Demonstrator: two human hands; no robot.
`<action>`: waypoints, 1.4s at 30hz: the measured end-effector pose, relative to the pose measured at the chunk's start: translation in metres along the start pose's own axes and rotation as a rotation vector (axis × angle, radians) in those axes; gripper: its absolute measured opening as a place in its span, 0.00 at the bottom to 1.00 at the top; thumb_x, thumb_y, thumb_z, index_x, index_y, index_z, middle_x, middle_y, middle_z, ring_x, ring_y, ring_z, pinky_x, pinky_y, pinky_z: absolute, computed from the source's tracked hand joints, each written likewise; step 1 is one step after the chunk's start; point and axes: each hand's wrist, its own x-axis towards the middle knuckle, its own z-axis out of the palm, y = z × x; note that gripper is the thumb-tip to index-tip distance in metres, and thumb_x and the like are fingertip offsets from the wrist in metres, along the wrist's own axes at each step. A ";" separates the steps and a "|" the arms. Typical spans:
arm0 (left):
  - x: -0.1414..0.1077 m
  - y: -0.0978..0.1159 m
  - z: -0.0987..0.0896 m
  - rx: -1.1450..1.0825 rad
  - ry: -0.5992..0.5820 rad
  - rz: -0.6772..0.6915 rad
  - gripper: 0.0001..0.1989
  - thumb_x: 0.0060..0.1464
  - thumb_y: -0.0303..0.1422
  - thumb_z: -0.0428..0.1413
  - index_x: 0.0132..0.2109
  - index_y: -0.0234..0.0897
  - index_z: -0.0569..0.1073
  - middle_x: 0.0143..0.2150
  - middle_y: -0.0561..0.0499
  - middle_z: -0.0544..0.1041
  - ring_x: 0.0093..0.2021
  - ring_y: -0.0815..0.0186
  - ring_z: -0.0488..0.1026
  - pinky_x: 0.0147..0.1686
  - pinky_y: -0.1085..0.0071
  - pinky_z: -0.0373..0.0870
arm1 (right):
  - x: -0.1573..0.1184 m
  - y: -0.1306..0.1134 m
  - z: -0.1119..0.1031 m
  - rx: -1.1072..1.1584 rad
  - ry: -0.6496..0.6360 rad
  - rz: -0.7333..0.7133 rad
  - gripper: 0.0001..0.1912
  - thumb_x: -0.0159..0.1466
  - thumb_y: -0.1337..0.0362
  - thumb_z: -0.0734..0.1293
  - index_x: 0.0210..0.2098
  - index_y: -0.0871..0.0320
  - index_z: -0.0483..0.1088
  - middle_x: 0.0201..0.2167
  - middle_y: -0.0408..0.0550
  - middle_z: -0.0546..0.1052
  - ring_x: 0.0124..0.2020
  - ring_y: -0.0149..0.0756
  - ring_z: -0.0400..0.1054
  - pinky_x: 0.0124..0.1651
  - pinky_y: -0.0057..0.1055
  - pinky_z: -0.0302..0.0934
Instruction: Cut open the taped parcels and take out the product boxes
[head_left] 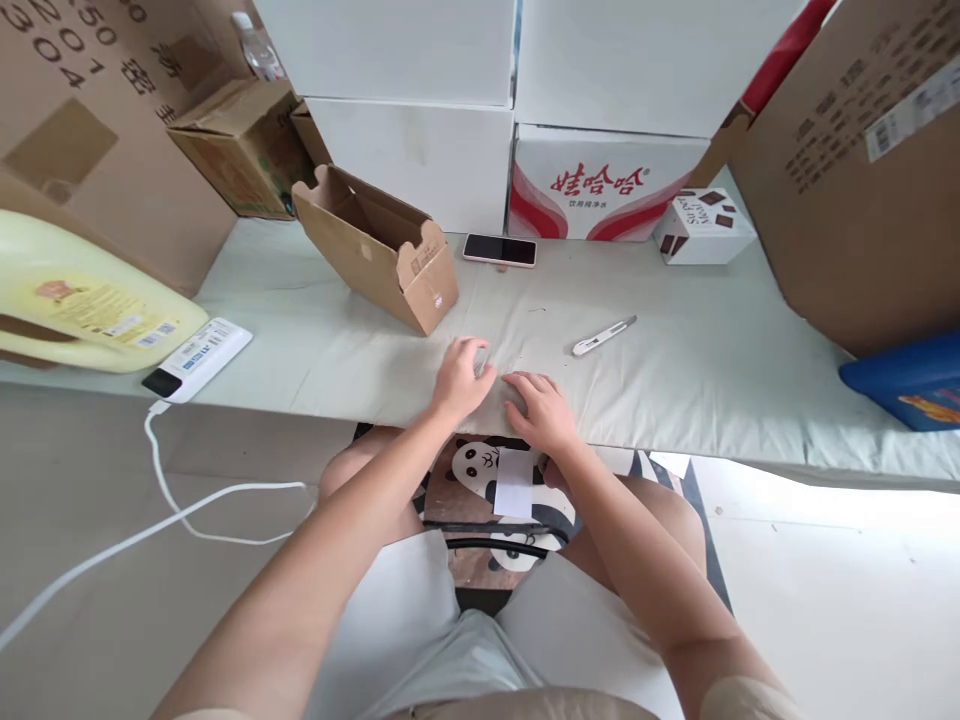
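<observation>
My left hand (463, 382) rests at the front of the cloth-covered table (360, 340). Its thumb and fingers are curved and apart, with no clearly held thing between them; a small greyish patch there is too unclear to name. Just to the right, my right hand (541, 410) lies palm down near the table edge, fingers stretched out and holding nothing. Beyond my left hand stands an open-topped brown cardboard box (375, 250), narrow and with notched ends. A white utility knife (604, 335) lies beyond my right hand. Further back is a phone (499, 250), its dark screen up.
White cartons (607, 185) are stacked at the back, beside a small white box (705, 228). Large cardboard boxes (862, 200) flank the table. At left are a yellow jug (82, 290) and a white power strip (199, 358) with its cable. A blue container (907, 375) sits right.
</observation>
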 end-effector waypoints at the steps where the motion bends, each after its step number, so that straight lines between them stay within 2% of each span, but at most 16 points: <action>1: 0.000 -0.002 -0.012 -0.009 0.083 0.007 0.16 0.60 0.28 0.52 0.54 0.37 0.72 0.57 0.41 0.75 0.61 0.54 0.72 0.64 0.54 0.70 | 0.001 0.002 0.001 0.002 -0.013 -0.003 0.20 0.65 0.60 0.61 0.56 0.54 0.70 0.56 0.57 0.78 0.59 0.53 0.71 0.68 0.56 0.58; 3: 0.011 -0.007 -0.044 -0.021 0.269 0.078 0.16 0.57 0.29 0.55 0.53 0.40 0.72 0.57 0.43 0.73 0.63 0.53 0.70 0.66 0.53 0.67 | 0.003 0.005 -0.001 0.011 -0.026 0.010 0.20 0.65 0.60 0.61 0.56 0.55 0.70 0.54 0.57 0.78 0.58 0.53 0.71 0.66 0.55 0.60; 5: 0.034 -0.015 -0.078 -0.009 0.379 0.106 0.17 0.55 0.29 0.59 0.53 0.42 0.71 0.59 0.44 0.71 0.68 0.51 0.65 0.71 0.50 0.61 | 0.005 0.008 -0.002 0.023 -0.032 0.030 0.21 0.65 0.60 0.61 0.56 0.55 0.70 0.54 0.58 0.78 0.58 0.53 0.71 0.66 0.56 0.59; 8: 0.075 -0.033 -0.113 -0.016 0.356 0.032 0.19 0.54 0.33 0.64 0.52 0.43 0.71 0.57 0.50 0.72 0.72 0.52 0.55 0.77 0.45 0.47 | 0.007 0.008 -0.004 0.049 -0.044 0.041 0.21 0.65 0.60 0.61 0.56 0.55 0.70 0.56 0.57 0.77 0.60 0.53 0.69 0.68 0.56 0.57; 10: 0.093 -0.048 -0.122 0.028 0.297 -0.038 0.23 0.48 0.36 0.69 0.49 0.40 0.71 0.54 0.49 0.74 0.71 0.49 0.54 0.76 0.37 0.44 | 0.009 0.008 -0.006 0.071 -0.055 0.045 0.22 0.65 0.60 0.61 0.57 0.57 0.70 0.55 0.58 0.77 0.59 0.53 0.70 0.68 0.55 0.58; 14: 0.095 -0.061 -0.119 0.042 0.274 0.016 0.16 0.49 0.40 0.69 0.37 0.41 0.71 0.47 0.47 0.77 0.67 0.48 0.61 0.74 0.38 0.51 | 0.011 0.009 -0.012 0.128 -0.063 0.064 0.23 0.65 0.59 0.60 0.56 0.59 0.70 0.55 0.61 0.77 0.55 0.51 0.72 0.61 0.50 0.65; 16: 0.083 -0.052 -0.118 0.031 0.253 0.077 0.12 0.51 0.39 0.66 0.34 0.42 0.70 0.46 0.48 0.78 0.65 0.49 0.66 0.74 0.40 0.53 | 0.012 0.010 -0.017 0.155 -0.050 0.077 0.22 0.65 0.59 0.60 0.56 0.58 0.70 0.55 0.60 0.77 0.53 0.50 0.73 0.57 0.49 0.68; 19: 0.052 -0.023 -0.124 0.003 0.114 0.138 0.10 0.52 0.40 0.64 0.32 0.42 0.73 0.52 0.47 0.78 0.68 0.46 0.65 0.72 0.40 0.59 | 0.012 0.012 -0.029 0.191 0.012 0.081 0.20 0.65 0.57 0.60 0.55 0.55 0.70 0.55 0.57 0.77 0.53 0.49 0.73 0.57 0.49 0.68; 21: 0.025 -0.005 -0.131 -0.037 0.031 0.185 0.10 0.54 0.42 0.63 0.32 0.43 0.75 0.60 0.49 0.75 0.73 0.46 0.59 0.71 0.42 0.61 | 0.011 0.012 -0.040 0.233 0.171 0.084 0.17 0.65 0.57 0.60 0.51 0.54 0.70 0.52 0.56 0.78 0.53 0.48 0.72 0.60 0.49 0.66; 24: -0.011 0.006 -0.139 -0.125 0.037 0.216 0.12 0.56 0.46 0.61 0.33 0.44 0.79 0.68 0.51 0.67 0.77 0.48 0.52 0.70 0.45 0.64 | 0.010 0.013 -0.058 0.338 0.497 0.114 0.13 0.66 0.56 0.59 0.46 0.53 0.68 0.47 0.54 0.77 0.53 0.44 0.72 0.62 0.47 0.65; 26: -0.026 0.001 -0.138 -0.172 0.085 0.176 0.12 0.54 0.47 0.64 0.32 0.44 0.80 0.68 0.49 0.66 0.75 0.47 0.55 0.68 0.47 0.68 | 0.009 0.015 -0.066 0.403 0.624 0.128 0.14 0.67 0.56 0.57 0.48 0.52 0.67 0.50 0.54 0.75 0.55 0.42 0.71 0.62 0.45 0.65; 29: -0.032 -0.014 -0.131 -0.245 0.136 0.034 0.11 0.49 0.43 0.67 0.31 0.43 0.79 0.63 0.45 0.68 0.66 0.46 0.68 0.58 0.51 0.77 | 0.009 0.020 -0.070 0.439 0.716 0.082 0.19 0.67 0.55 0.57 0.55 0.51 0.63 0.58 0.53 0.70 0.63 0.43 0.66 0.66 0.49 0.61; 32: -0.026 -0.021 -0.124 -0.387 0.195 -0.122 0.07 0.46 0.36 0.66 0.29 0.39 0.77 0.58 0.43 0.71 0.54 0.52 0.75 0.45 0.58 0.78 | 0.011 0.027 -0.065 0.470 0.708 -0.014 0.22 0.67 0.52 0.57 0.58 0.50 0.62 0.61 0.53 0.68 0.67 0.46 0.62 0.69 0.55 0.57; 36: -0.018 -0.017 -0.125 -0.665 0.301 -0.227 0.06 0.38 0.27 0.62 0.21 0.38 0.72 0.52 0.44 0.75 0.47 0.55 0.75 0.36 0.65 0.71 | 0.014 0.032 -0.061 0.531 0.596 -0.058 0.23 0.69 0.47 0.58 0.59 0.49 0.61 0.61 0.54 0.70 0.65 0.47 0.65 0.67 0.54 0.60; 39: -0.010 -0.014 -0.125 -0.775 0.397 -0.237 0.07 0.34 0.25 0.59 0.19 0.37 0.68 0.47 0.45 0.77 0.44 0.58 0.74 0.38 0.65 0.69 | 0.013 0.032 -0.063 0.577 0.494 -0.059 0.26 0.69 0.42 0.57 0.58 0.50 0.61 0.55 0.54 0.74 0.57 0.46 0.71 0.61 0.51 0.66; 42: 0.004 -0.013 -0.117 -0.851 0.454 -0.254 0.05 0.32 0.25 0.56 0.21 0.37 0.66 0.44 0.46 0.78 0.47 0.57 0.73 0.46 0.63 0.69 | 0.010 0.029 -0.064 0.550 0.414 -0.081 0.30 0.68 0.38 0.57 0.59 0.52 0.62 0.53 0.55 0.75 0.54 0.46 0.71 0.58 0.50 0.67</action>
